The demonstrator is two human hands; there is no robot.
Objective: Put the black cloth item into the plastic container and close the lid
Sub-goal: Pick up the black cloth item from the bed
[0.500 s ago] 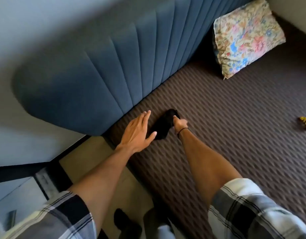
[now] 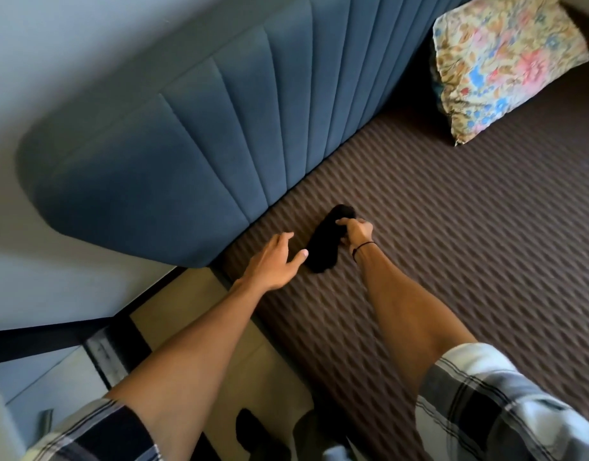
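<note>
A small black cloth item lies on the brown patterned bedspread, close to the blue padded headboard. My right hand pinches the cloth's right side, fingers closed on the fabric. My left hand hovers just left of the cloth with fingers spread, its thumb tip almost touching the fabric. No plastic container shows in the head view.
The blue headboard runs along the bed's left side. A floral pillow rests at the far right corner. Beige floor and a dark foot show below the bed's edge.
My right hand has closed its fingers on the cloth's side. My left hand has stayed beside the cloth, fingers curling slightly. The camera has shifted a little.
</note>
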